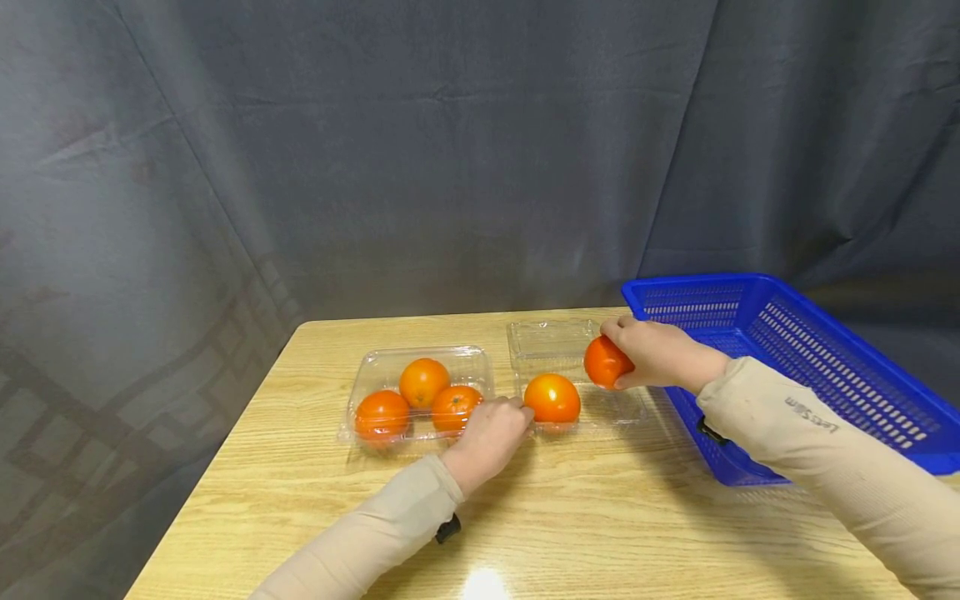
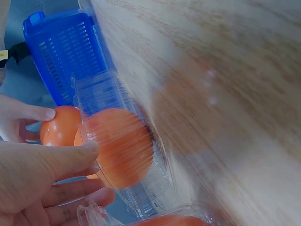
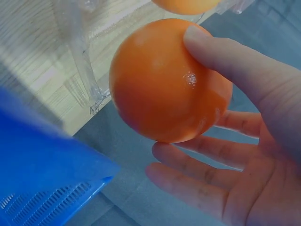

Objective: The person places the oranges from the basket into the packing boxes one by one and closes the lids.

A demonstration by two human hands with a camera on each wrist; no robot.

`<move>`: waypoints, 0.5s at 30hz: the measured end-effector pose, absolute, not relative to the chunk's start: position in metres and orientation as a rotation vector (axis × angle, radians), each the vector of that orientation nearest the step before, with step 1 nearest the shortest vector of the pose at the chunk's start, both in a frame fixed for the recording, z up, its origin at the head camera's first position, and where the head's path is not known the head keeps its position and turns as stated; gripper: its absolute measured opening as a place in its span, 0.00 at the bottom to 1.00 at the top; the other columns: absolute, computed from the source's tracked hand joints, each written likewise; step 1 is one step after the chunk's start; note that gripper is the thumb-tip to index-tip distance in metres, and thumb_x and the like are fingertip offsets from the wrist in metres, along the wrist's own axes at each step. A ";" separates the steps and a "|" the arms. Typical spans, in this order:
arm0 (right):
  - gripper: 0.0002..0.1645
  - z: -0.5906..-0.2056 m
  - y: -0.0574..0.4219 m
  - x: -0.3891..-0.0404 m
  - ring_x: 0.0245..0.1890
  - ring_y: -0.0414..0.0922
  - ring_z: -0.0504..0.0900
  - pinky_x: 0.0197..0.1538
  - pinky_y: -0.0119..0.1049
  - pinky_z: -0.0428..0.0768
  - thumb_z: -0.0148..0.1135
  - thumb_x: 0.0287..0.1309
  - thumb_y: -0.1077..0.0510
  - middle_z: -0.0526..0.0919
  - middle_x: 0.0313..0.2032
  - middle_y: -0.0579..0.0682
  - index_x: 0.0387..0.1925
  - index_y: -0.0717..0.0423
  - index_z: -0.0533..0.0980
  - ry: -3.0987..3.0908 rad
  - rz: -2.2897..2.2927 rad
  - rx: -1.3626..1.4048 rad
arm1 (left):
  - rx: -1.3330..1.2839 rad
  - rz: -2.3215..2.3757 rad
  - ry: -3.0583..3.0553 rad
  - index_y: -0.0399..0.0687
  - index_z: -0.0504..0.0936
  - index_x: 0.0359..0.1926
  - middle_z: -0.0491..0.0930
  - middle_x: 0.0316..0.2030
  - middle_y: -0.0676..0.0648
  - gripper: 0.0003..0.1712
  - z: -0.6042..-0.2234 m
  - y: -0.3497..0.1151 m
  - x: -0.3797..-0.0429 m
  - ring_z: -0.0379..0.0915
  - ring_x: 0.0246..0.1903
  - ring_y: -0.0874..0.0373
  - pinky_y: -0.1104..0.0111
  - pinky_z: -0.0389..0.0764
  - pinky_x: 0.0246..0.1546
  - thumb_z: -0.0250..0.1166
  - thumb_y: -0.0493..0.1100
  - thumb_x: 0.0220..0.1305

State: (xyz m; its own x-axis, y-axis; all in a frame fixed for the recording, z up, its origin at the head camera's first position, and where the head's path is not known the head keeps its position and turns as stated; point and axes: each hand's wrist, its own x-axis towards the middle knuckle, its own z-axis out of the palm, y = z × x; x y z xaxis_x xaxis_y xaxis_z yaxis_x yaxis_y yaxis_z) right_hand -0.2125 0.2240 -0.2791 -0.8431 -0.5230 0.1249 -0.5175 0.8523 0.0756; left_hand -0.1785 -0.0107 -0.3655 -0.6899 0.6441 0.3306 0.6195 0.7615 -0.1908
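Observation:
My right hand [image 1: 660, 354] grips an orange [image 3: 164, 84] between thumb and fingers, above the right side of an open clear plastic clamshell container [image 1: 543, 337]. Another orange [image 1: 552, 398] sits in that container's near left part. At the container's near left edge, my left hand [image 1: 491, 437] pinches the thin plastic. The left wrist view has the thumb [image 2: 75, 157] on the wall, with the sitting orange behind it. Left of this hand stands a second clear container [image 1: 427, 354] holding three oranges [image 1: 424, 382].
A large blue plastic basket [image 1: 720, 287] with slotted walls stands at the right, beside my right forearm. The wooden table [image 1: 270, 492] carries everything. A dark grey curtain [image 1: 450, 167] hangs behind its far edge.

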 end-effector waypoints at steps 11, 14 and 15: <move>0.35 -0.284 0.216 -0.213 0.25 0.47 0.76 0.29 0.43 0.79 0.76 0.29 0.53 0.75 0.29 0.55 0.42 0.61 0.70 -2.904 -0.090 0.835 | -0.968 0.079 -2.584 0.51 0.83 0.29 0.79 0.25 0.54 0.08 -0.365 -0.011 -0.178 0.75 0.23 0.65 0.78 0.75 0.22 0.67 0.49 0.51; 0.33 -0.286 0.215 -0.214 0.24 0.47 0.75 0.28 0.42 0.78 0.76 0.29 0.54 0.75 0.27 0.55 0.39 0.60 0.69 -2.903 -0.089 0.845 | -0.968 0.073 -2.580 0.51 0.83 0.29 0.79 0.25 0.54 0.08 -0.365 -0.010 -0.179 0.75 0.22 0.65 0.78 0.75 0.22 0.67 0.49 0.51; 0.33 -0.287 0.215 -0.214 0.23 0.47 0.75 0.28 0.42 0.78 0.76 0.29 0.54 0.75 0.27 0.55 0.38 0.60 0.69 -2.903 -0.088 0.847 | -0.968 0.072 -2.579 0.51 0.83 0.29 0.79 0.25 0.54 0.08 -0.365 -0.010 -0.179 0.75 0.23 0.65 0.78 0.75 0.22 0.67 0.49 0.51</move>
